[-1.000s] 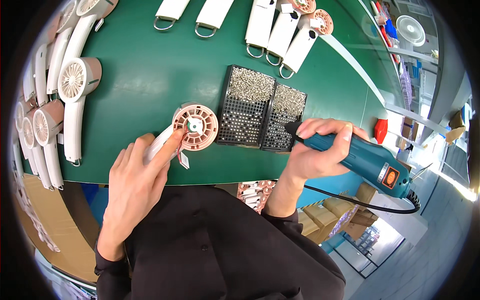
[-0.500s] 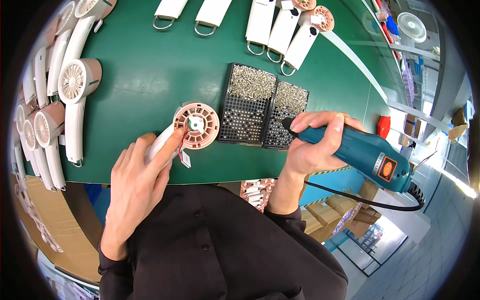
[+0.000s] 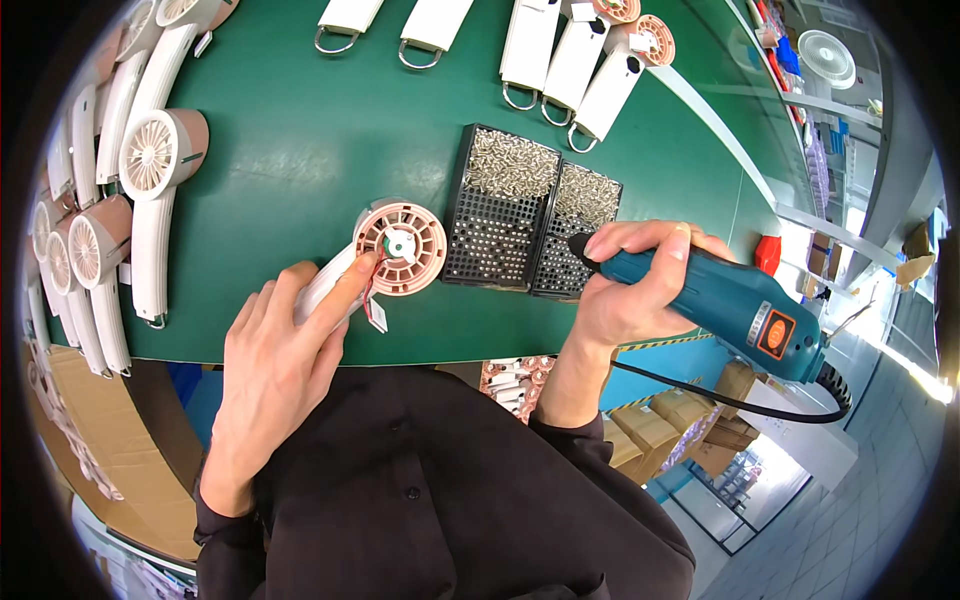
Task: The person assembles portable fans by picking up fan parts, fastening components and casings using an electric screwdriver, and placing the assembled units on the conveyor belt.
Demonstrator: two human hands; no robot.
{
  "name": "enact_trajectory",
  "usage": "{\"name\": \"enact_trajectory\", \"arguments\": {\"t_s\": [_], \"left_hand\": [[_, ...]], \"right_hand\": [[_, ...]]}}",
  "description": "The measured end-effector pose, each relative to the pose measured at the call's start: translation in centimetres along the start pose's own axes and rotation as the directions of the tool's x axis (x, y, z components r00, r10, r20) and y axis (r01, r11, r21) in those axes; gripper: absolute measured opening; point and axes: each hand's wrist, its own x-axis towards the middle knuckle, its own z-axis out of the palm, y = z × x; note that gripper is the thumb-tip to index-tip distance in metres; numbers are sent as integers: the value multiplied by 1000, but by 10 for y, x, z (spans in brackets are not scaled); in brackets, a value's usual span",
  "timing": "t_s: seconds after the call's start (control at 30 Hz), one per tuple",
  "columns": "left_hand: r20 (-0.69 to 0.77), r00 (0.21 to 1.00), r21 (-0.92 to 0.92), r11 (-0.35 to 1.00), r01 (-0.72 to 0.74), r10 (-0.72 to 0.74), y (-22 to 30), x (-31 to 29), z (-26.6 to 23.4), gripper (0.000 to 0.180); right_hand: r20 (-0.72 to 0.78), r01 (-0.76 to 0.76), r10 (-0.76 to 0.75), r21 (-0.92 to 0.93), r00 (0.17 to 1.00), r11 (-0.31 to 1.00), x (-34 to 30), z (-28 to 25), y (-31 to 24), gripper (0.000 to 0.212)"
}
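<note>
My left hand (image 3: 285,345) is wrapped round the white handle of a handheld fan (image 3: 408,280) near the table's front edge. The fan's round pink head faces up, with its inner hub showing, and red and dark wires run from it to a small white tag or connector. My index fingertip rests by those wires. In my right hand (image 3: 640,285) is a teal electric screwdriver (image 3: 750,315), tilted with its black nose toward the left. That nose is over the right one of two black screw trays (image 3: 497,283), which hold many small silver screws. The screwdriver's bit is hard to make out.
Several assembled fans (image 3: 150,160) are piled along the left side of the green table (image 3: 290,130). White fan handles with metal loops (image 3: 520,60) lie at the far side. A black cord (image 3: 700,395) hangs from the screwdriver. Cardboard boxes (image 3: 640,430) stand below on the right.
The whole table scene has shifted slightly in the picture. Both hands keep their grips, and the fan and screwdriver stay in nearly the same places.
</note>
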Motion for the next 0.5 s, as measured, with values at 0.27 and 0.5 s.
{"name": "enact_trajectory", "arguments": {"t_s": [0.27,0.5], "left_hand": [[-7,1000,4,1000,13,-13,-2,-1,-2,61],[11,999,-16,999,-41,41,-11,-1,-1,70]], "right_hand": [[-62,96,-94,38,994,995,2,-4,-12,22],[187,104,-182,362,965,926,-16,25,-60,24]]}}
